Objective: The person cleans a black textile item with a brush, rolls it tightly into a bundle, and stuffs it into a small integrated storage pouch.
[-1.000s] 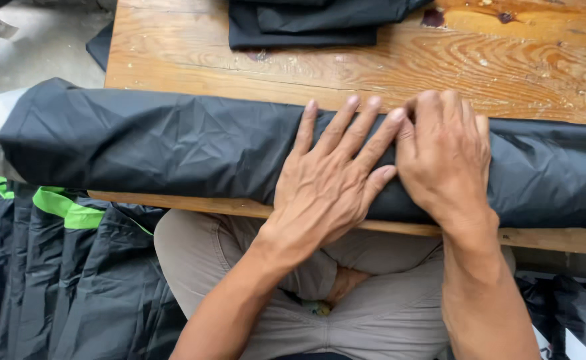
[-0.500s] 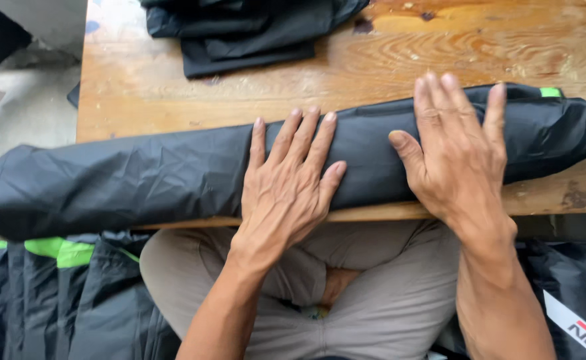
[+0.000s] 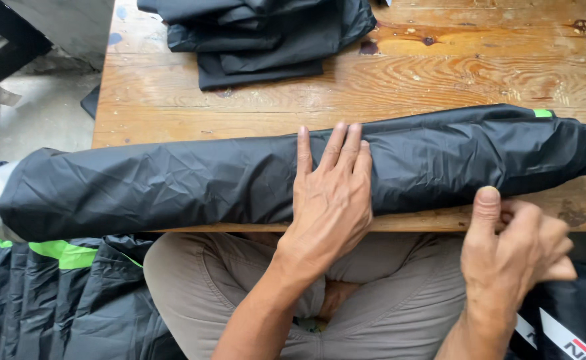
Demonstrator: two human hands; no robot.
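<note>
Worn wooden table (image 3: 439, 73), varnished, knots and dark stains on the planks; grey concrete floor off its left edge. Person seated at the near edge, khaki trousers below. Across the table's front lies a long rolled black fabric bundle (image 3: 173, 183), thin crinkled nylon-like cloth, roughly cylindrical; its left end overhangs the table edge and shows a pale grey band, its right end tapers to a point with a small green tab (image 3: 543, 113) on top. Left hand (image 3: 329, 200) lies flat on the middle of the roll, palm down, fingers straight and close together, pointing away from the body, thumb tucked along the near side; it presses, it does not grip. Right hand (image 3: 516, 257) is off the roll, just below the table's near edge, fingers curled inward and thumb raised; whether it pinches anything I cannot tell. Judgement: to keep the roll tight, the flat hand should hold steady pressure at mid-length so the layers do not spring loose, and any tension should go on evenly along the length; the slippery cloth will likely unroll if pressure lifts. A stack of folded black fabric (image 3: 259, 37) sits at the far edge, well apart from the roll. More black pieces with green strips (image 3: 59, 253) hang by the left knee, and a black item with a white and red patch (image 3: 566, 333) sits at the lower right.
</note>
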